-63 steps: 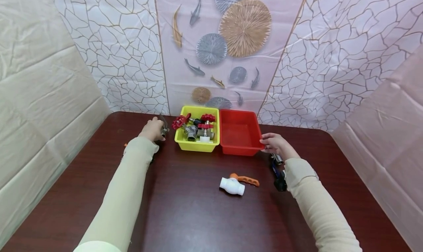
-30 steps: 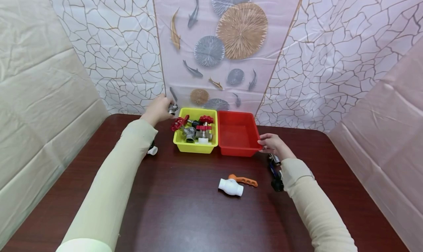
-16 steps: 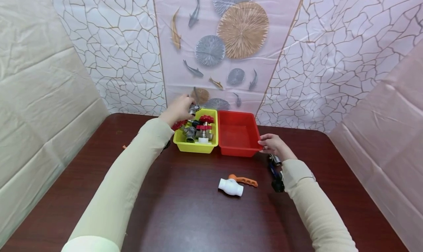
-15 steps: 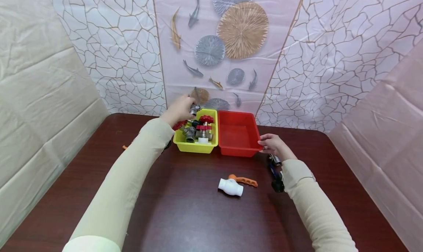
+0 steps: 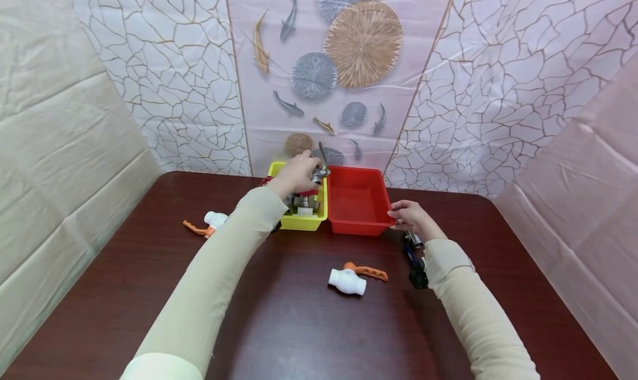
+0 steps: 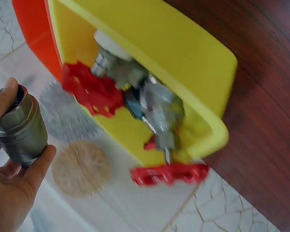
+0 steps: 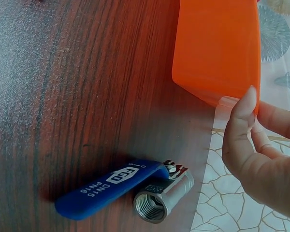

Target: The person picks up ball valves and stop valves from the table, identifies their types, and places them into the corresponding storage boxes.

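Observation:
My left hand (image 5: 298, 172) grips a metal ball valve (image 6: 23, 130) with its lever sticking up, held above the yellow bin (image 5: 301, 224) close to the side that meets the red bin. Fingers and thumb curl round the valve body in the left wrist view. Several metal valves lie inside the yellow bin, among them gate valves with red handwheels (image 6: 93, 91); the left hand partly hides them in the head view. My right hand (image 5: 412, 218) pinches the near right rim of the red bin (image 5: 360, 227), whose visible inside holds nothing.
A white ball valve with an orange handle (image 5: 347, 281) lies mid-table; a similar one (image 5: 214, 220) lies at the left, partly behind the left sleeve. Below the right hand is a metal ball valve with a blue lever (image 7: 108, 188), beside a black item (image 5: 418, 279).
My left hand has lifted the metal ball valve from the table left of the yellow bin and carried it right, over that bin. The right hand stays on the red bin's rim.

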Demonstrator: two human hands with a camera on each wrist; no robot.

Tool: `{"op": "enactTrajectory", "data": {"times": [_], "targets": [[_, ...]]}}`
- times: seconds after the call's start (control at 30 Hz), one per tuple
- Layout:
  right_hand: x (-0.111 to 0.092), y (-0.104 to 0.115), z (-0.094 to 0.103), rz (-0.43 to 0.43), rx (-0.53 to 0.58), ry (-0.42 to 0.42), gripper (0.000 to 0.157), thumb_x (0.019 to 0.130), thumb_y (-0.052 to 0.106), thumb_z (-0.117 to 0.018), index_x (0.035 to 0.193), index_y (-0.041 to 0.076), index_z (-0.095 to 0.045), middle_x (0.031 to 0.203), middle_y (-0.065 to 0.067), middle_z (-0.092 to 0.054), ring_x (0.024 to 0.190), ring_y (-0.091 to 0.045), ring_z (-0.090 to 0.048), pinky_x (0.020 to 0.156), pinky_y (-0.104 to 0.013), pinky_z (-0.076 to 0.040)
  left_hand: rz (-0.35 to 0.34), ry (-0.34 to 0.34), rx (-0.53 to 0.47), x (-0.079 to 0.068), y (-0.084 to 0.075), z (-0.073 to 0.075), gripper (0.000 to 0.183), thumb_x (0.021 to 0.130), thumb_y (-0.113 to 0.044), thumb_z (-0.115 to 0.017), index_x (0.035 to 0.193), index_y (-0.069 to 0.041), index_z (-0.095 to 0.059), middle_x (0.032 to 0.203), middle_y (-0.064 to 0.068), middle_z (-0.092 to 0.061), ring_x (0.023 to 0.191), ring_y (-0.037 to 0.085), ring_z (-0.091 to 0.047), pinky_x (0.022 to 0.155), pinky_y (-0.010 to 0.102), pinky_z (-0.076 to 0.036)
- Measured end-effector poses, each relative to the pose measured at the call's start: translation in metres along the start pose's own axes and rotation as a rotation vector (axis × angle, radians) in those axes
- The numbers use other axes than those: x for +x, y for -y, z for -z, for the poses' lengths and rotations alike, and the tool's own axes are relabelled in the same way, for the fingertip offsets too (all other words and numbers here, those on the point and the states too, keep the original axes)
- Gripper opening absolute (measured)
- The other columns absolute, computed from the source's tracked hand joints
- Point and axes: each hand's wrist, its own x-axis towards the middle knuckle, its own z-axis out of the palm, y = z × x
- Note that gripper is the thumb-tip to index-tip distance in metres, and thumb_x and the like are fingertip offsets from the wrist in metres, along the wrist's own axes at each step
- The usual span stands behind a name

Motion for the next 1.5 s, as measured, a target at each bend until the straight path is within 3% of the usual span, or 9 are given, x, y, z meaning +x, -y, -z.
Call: {"op": "enactTrajectory", "data": {"times": [0.27, 0.47, 0.67, 0.9, 1.03, 1.17, 1.33, 1.5], "targets": [[0.000, -0.001, -0.002, 0.000, 0.000, 0.004, 0.039, 0.096, 0.008, -0.051, 0.130, -0.007, -0.039, 0.113, -0.019, -0.052, 0.067, -0.010, -0.057, 0.081, -0.033, -0.056, -0.066, -0.024, -0.046, 0.011, -0.026, -0.024, 0.044, 0.080, -0.030, -0.075, 0.117, -0.012, -0.060, 0.115, 0.009, -0.050, 0.104, 0.023, -0.050, 0.093, 0.036, -0.046], [-0.001, 0.001, -0.001, 0.009, -0.005, 0.009, 0.038, 0.096, 0.007, -0.051, 0.129, -0.007, -0.039, 0.104, -0.013, -0.053, 0.067, -0.009, -0.057, 0.083, -0.034, -0.056, -0.086, -0.016, -0.040, 0.020, -0.039, -0.041, 0.042, 0.080, -0.031, -0.075, 0.116, -0.015, -0.061, 0.112, 0.007, -0.050, 0.100, 0.020, -0.050, 0.092, 0.033, -0.046], [-0.003, 0.001, 0.000, 0.012, -0.004, 0.007, 0.040, 0.096, 0.007, -0.050, 0.131, -0.008, -0.038, 0.108, -0.015, -0.052, 0.067, -0.009, -0.057, 0.079, -0.031, -0.057, -0.083, -0.006, -0.052, 0.030, -0.051, -0.053, 0.041, 0.080, -0.033, -0.075, 0.114, -0.015, -0.061, 0.110, 0.006, -0.053, 0.099, 0.019, -0.051, 0.089, 0.033, -0.048], [0.000, 0.002, -0.003, 0.001, -0.002, 0.008, 0.041, 0.096, 0.007, -0.050, 0.132, -0.008, -0.037, 0.118, -0.024, -0.051, 0.067, -0.009, -0.057, 0.082, -0.033, -0.056, -0.084, -0.032, 0.062, 0.035, -0.058, -0.068, 0.038, 0.080, -0.035, -0.074, 0.111, -0.016, -0.060, 0.107, 0.005, -0.057, 0.105, 0.020, -0.047, 0.088, 0.032, -0.049], [-0.001, 0.001, -0.001, 0.000, -0.006, -0.002, 0.040, 0.096, 0.007, -0.049, 0.132, -0.008, -0.037, 0.126, -0.028, -0.046, 0.066, -0.008, -0.057, 0.084, -0.035, -0.055, -0.082, -0.010, 0.076, 0.038, -0.065, -0.077, 0.043, 0.079, -0.036, -0.074, 0.114, -0.015, -0.060, 0.109, 0.006, -0.058, 0.107, 0.021, -0.047, 0.090, 0.032, -0.050], [-0.002, 0.001, -0.001, -0.003, -0.007, -0.007, 0.041, 0.096, 0.008, -0.050, 0.132, -0.007, -0.037, 0.124, -0.026, -0.047, 0.067, -0.009, -0.056, 0.084, -0.035, -0.055, -0.073, 0.030, 0.075, 0.039, -0.068, -0.083, 0.041, 0.078, -0.034, -0.076, 0.112, -0.016, -0.064, 0.109, 0.006, -0.061, 0.105, 0.021, -0.050, 0.090, 0.034, -0.051], [0.000, 0.000, -0.003, 0.004, -0.009, -0.010, 0.038, 0.096, 0.007, -0.051, 0.129, -0.008, -0.039, 0.119, -0.025, -0.050, 0.065, -0.008, -0.057, 0.082, -0.034, -0.056, -0.096, 0.074, 0.125, 0.037, -0.064, -0.088, 0.024, 0.078, -0.032, -0.076, 0.098, -0.019, -0.072, 0.102, 0.002, -0.067, 0.099, 0.020, -0.055, 0.088, 0.033, -0.051], [0.000, 0.001, -0.002, 0.009, -0.017, -0.016, 0.037, 0.095, 0.006, -0.050, 0.128, -0.008, -0.039, 0.108, -0.018, -0.053, 0.064, -0.008, -0.057, 0.081, -0.034, -0.056, -0.111, 0.109, 0.177, 0.038, -0.058, -0.094, 0.021, 0.081, -0.031, -0.073, 0.098, -0.019, -0.071, 0.103, 0.002, -0.068, 0.098, 0.020, -0.056, 0.087, 0.032, -0.051]]}}
